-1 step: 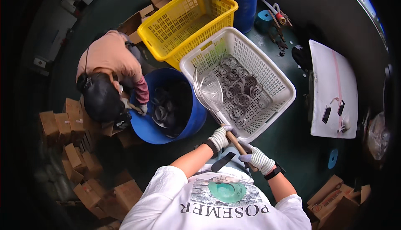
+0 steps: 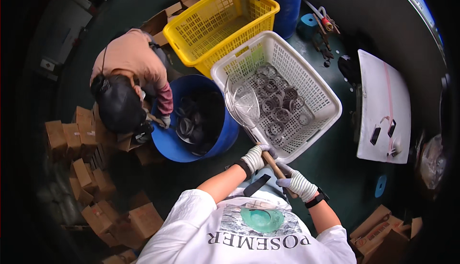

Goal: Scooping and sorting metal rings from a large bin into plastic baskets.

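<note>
- In the head view, the left hand (image 2: 255,158), in a pale striped glove, has its fingers wrapped around the upper part of a wooden handle (image 2: 273,164), closed with no visible gap.
- The right hand (image 2: 298,184), gloved alike, grips the same handle lower down, nearer the body; its fingers are curled around the wood, partly out of sight.
- A watch (image 2: 317,198) sits on the right wrist and a black band (image 2: 243,167) on the left.
- Beyond the left hand, the round, see-through scoop head (image 2: 245,102) overlaps the left side of a white basket (image 2: 319,129); I cannot tell whether the two touch.
- Many grey rings (image 2: 274,102) lie heaped on the basket's slotted floor.
- A yellow basket (image 2: 175,47) stands just behind the white one, beside a tall blue barrel (image 2: 289,12).
- To the left, a co-worker (image 2: 136,53) bends over a blue tub (image 2: 225,137) of dark rings, one gloved hand on another wooden stick (image 2: 155,119).
- Cardboard boxes (image 2: 146,219) lie at lower left; a white panel (image 2: 381,86) stands at right.
</note>
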{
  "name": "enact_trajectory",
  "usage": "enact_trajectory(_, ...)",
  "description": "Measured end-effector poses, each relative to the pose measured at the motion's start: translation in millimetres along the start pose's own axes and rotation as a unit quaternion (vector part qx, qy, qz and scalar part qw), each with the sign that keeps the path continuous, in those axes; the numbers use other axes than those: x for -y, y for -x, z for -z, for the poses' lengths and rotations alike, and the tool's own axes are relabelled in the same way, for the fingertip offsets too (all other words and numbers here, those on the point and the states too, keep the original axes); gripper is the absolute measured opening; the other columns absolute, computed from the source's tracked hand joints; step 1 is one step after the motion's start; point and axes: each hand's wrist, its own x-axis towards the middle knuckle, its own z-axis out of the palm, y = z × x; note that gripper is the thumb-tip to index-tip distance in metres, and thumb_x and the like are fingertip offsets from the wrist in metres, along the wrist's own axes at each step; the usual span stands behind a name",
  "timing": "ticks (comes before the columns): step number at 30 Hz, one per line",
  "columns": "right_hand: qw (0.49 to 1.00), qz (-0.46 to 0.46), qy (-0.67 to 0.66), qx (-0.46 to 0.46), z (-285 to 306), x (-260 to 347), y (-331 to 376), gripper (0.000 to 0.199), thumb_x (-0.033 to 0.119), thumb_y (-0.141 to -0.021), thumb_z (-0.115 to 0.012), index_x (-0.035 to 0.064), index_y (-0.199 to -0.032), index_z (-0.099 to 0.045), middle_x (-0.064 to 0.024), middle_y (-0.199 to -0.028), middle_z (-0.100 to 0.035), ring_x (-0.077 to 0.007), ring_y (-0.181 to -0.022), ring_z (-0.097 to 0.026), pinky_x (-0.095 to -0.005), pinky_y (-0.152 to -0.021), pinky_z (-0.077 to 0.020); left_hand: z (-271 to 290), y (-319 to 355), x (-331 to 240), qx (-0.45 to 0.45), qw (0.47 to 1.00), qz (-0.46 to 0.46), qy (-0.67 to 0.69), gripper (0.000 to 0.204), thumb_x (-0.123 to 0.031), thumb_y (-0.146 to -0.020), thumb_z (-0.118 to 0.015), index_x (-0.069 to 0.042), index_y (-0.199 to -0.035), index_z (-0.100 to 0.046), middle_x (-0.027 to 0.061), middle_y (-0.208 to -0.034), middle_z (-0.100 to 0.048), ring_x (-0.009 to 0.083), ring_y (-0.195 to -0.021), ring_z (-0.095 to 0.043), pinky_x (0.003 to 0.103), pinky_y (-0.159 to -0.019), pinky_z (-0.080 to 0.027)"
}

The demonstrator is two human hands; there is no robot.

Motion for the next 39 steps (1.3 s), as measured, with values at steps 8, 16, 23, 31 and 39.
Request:
enact_trajectory(8,0.986,-0.028,0.161,-0.014,-75,-19,13,0.072,0.008,-0.074,-0.069,0.0063,-0.14,-0.039,-0.0056,-0.094,-0.059,-0.0127,-0.076,-0.054,-0.0239,-0.071,-0.0464,74,40,15,0.05,0.998,0.015,0.019,0.023,-0.003,-0.079,-0.057,0.0,-0.1,-0.051,0.0149,-0.086,-0.059,0.0336,-0.085,-0.06,0.053,-0.083,-0.049)
enact_trajectory(16,0.848,-0.012,0.529,-0.001,-143,-37,-1,0.07,0.019,-0.072,-0.066,0.0115,-0.138,-0.04,-0.0196,-0.086,-0.063,-0.0284,-0.074,-0.064,-0.0342,-0.07,-0.0507,151,55,33,0.063,0.982,0.035,0.177,0.02,-0.002,-0.077,-0.056,-0.008,-0.094,-0.048,0.0154,-0.079,-0.057,0.0318,-0.074,-0.061,0.056,-0.077,-0.051)
enact_trajectory(23,0.807,-0.05,0.587,0.041,-194,-30,-45,0.065,0.022,-0.076,-0.063,0.0139,-0.136,-0.041,-0.0156,-0.07,-0.062,-0.0244,-0.049,-0.06,-0.0346,-0.046,-0.0494,204,48,17,0.045,0.956,-0.004,0.29,0.007,-0.009,-0.079,-0.049,-0.004,-0.084,-0.051,0.0106,-0.075,-0.056,0.0282,-0.068,-0.059,0.05,-0.08,-0.052)
enact_trajectory(31,0.82,0.18,0.542,0.046,-219,-36,-87,0.052,0.018,-0.083,-0.065,0.0036,-0.129,-0.046,-0.0112,-0.086,-0.064,-0.0168,-0.076,-0.063,-0.0268,-0.067,-0.0496,254,67,-29,-0.009,0.93,-0.132,0.344,0.007,-0.011,-0.082,-0.047,-0.006,-0.078,-0.045,0.0109,-0.067,-0.05,0.0262,-0.062,-0.053,0.045,-0.075,-0.053)
enact_trajectory(39,0.923,0.185,0.336,-0.033,-186,-82,-79,0.041,0.01,-0.09,-0.057,-0.0006,-0.128,-0.047,0.0001,-0.087,-0.058,-0.0062,-0.072,-0.052,-0.0199,-0.065,-0.0436,303,84,-80,0.012,0.924,-0.165,0.344,0.013,-0.01,-0.08,-0.045,-0.006,-0.068,-0.046,0.0071,-0.066,-0.054,0.0211,-0.061,-0.054,0.036,-0.075,-0.054)
